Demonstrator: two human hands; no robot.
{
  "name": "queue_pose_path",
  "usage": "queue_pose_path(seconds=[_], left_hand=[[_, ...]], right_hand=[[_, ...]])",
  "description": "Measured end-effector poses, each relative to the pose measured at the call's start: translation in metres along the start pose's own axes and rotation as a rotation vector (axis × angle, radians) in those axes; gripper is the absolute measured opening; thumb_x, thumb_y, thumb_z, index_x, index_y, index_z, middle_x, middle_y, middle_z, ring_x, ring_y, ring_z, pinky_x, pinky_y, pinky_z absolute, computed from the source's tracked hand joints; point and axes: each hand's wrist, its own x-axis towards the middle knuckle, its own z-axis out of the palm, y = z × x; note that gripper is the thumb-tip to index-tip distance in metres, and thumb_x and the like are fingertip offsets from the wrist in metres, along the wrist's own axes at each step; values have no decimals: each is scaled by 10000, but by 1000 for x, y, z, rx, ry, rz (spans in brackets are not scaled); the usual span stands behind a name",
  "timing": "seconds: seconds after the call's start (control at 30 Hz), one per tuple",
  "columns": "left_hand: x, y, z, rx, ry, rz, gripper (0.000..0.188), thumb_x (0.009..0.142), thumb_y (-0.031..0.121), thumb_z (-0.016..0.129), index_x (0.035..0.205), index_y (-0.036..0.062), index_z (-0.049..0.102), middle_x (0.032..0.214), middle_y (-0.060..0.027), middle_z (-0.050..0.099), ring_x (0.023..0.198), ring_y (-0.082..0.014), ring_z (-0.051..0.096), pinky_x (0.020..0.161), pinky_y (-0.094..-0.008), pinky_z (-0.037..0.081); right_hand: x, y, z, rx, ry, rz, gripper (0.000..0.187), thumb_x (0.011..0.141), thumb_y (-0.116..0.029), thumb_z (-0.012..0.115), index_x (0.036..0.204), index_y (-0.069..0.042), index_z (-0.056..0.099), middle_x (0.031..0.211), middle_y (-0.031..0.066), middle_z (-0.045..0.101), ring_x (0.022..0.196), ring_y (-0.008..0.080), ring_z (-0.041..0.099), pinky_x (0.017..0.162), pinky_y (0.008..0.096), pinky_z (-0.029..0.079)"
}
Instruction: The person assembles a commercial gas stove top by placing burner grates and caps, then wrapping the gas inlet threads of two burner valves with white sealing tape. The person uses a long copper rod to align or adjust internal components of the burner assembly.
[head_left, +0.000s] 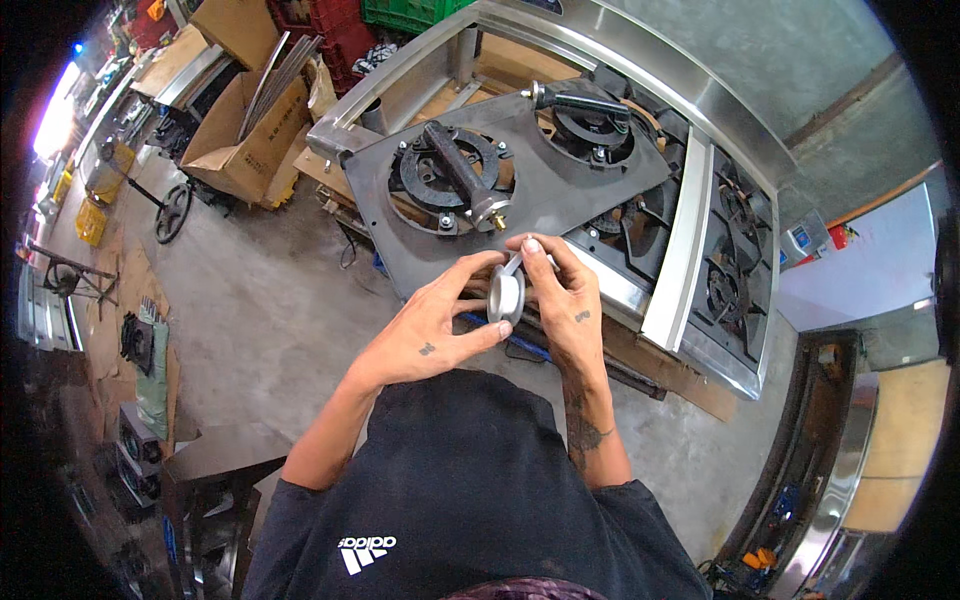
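Note:
A small roll of white and grey tape (507, 296) is held in front of my chest, turned partly on edge. My left hand (430, 322) curves round its left side, the thumb at the lower rim and the fingers behind. From the top of the roll a short pale strip runs up to my right hand (563, 300), whose thumb and fingers pinch it. Just beyond my hands lies a dark metal plate (400, 250) with two round openings. Across the nearer opening's ring burner (420, 172) rests a black burner tube (455, 168) with a brass tip (500, 222).
The plate lies on a stainless steel stove frame (690, 240) with black grates on its right. A second black tube (590, 103) crosses the far burner. Left of the stove stands an open cardboard box (245, 140) with metal strips. A handwheel (173, 213) is on the left.

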Motion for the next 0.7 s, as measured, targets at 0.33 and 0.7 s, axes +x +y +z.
queue_pose_path(seconds=[0.33,0.7], left_hand=[[-11,-10,-38,96,56,11,699,898,173,837,1491,34,494,1352,-170,580,1271,-293,620,1056,-422,566],[0,-35,-11,223,242,103,638,827,23,826,1404,20,554,1238,-161,571,1185,-305,640,956,-413,584]], right_hand=[[-4,3,50,-426,80,-288,199,1061,-161,662,1157,-26,772,1049,103,697,959,212,707,817,336,558],[-3,31,59,-404,185,-255,204,1093,-206,652,1165,-56,770,1058,43,645,911,117,597,789,279,487]])
